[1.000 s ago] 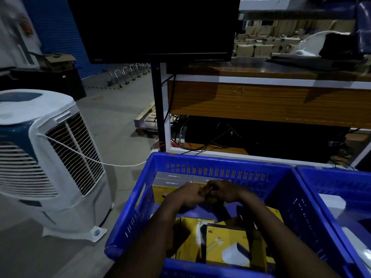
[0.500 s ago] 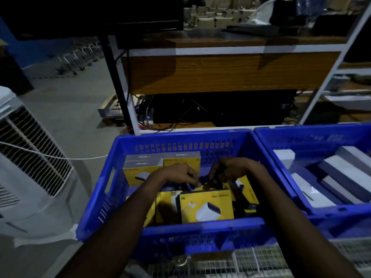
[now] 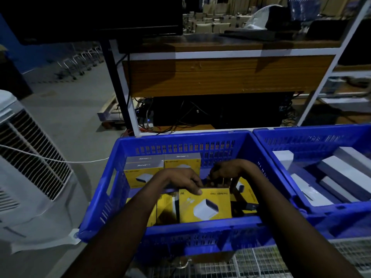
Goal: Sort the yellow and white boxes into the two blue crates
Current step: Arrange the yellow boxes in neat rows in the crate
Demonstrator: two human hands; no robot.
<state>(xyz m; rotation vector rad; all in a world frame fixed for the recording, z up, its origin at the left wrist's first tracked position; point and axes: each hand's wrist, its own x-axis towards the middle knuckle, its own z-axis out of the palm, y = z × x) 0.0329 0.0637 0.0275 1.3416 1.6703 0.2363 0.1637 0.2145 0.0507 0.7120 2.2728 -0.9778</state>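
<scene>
Resting left hand [image 3: 181, 180] on yellow box [image 3: 204, 206]; right hand [image 3: 227, 170] beside.

Two crates sit side by side, touching, on a wire-mesh rack [image 3: 261, 261]: left crate [image 3: 200, 224], right crate [image 3: 313, 140]. In the left crate, charger boxes [image 3: 144, 175] stand upright in the far-left corner and a near box [image 3: 204, 205] stands against the near wall. On its top edge rests the left hand [image 3: 180, 181], with the right hand [image 3: 228, 169] just behind. In the right crate lie flat boxes [image 3: 345, 173]. An air cooler [image 3: 30, 177] stands on the floor [image 3: 80, 109], left of the crates. A tabletop [image 3: 220, 41] is behind them.
</scene>
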